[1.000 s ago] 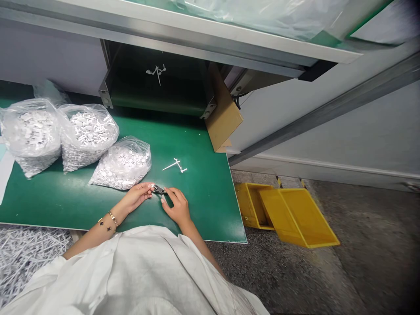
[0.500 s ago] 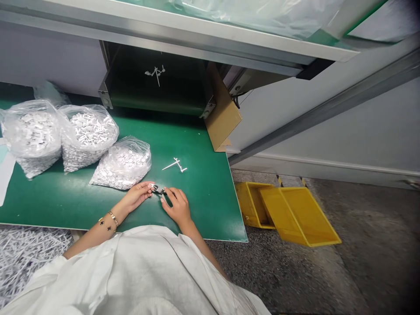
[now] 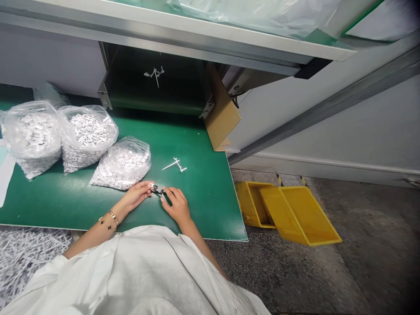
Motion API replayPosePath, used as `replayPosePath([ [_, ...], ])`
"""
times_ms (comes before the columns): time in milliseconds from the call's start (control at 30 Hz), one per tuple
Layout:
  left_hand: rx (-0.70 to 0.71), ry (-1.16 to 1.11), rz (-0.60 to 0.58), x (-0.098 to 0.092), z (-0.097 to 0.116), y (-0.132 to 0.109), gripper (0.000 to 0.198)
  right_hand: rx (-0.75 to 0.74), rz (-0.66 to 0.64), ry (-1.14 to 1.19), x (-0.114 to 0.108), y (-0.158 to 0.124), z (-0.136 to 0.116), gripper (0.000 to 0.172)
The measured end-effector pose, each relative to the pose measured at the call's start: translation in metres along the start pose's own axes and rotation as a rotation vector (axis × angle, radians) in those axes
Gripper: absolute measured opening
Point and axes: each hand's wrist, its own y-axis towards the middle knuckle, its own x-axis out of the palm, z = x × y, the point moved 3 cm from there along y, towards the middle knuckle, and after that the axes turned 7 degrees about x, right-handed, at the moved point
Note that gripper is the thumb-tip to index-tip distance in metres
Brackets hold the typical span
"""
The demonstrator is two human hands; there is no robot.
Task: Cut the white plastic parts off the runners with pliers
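Note:
My left hand [image 3: 135, 197] is closed in a pinch on a small white plastic piece [image 3: 151, 185], mostly covered by the fingers. My right hand [image 3: 178, 206] is closed around small metal nippers [image 3: 157, 189], whose jaws point left and meet the white piece at my left fingertips. Just beyond the hands, a branched white plastic sprue [image 3: 176, 163] lies on the green table [image 3: 210, 205]. A clear bag of small white parts [image 3: 121, 168] rests close to my left hand.
Two fuller bags, a middle one [image 3: 87, 135] and a left one [image 3: 33, 135], stand farther left. Another sprue [image 3: 155, 75] lies on the dark conveyor belt [image 3: 131, 87], beside a cardboard flap [image 3: 219, 113]. Yellow bins [image 3: 305, 214] sit on the floor at right; white sprue scraps [image 3: 29, 258] lie lower left.

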Motion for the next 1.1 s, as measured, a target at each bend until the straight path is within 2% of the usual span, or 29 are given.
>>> replayPosePath([
  [333, -0.001, 0.020, 0.012, 0.0037, -0.0002, 0.0005, 0.019, -0.037, -0.002, -0.001, -0.0010, 0.0005, 0.0001, 0.030],
  [533, 0.005, -0.001, 0.018, 0.0044, -0.0022, 0.0025, 0.019, 0.111, 0.120, 0.019, -0.0064, 0.0000, 0.0025, 0.028],
  [733, 0.003, -0.015, 0.022, 0.0035, -0.0014, 0.0018, 0.021, 0.040, 0.048, -0.026, -0.0040, -0.0004, -0.0035, 0.030],
  [1100, 0.001, -0.037, 0.001, 0.0038, -0.0019, 0.0019, 0.021, 0.059, 0.000, -0.001, -0.0023, -0.0004, -0.0012, 0.032],
])
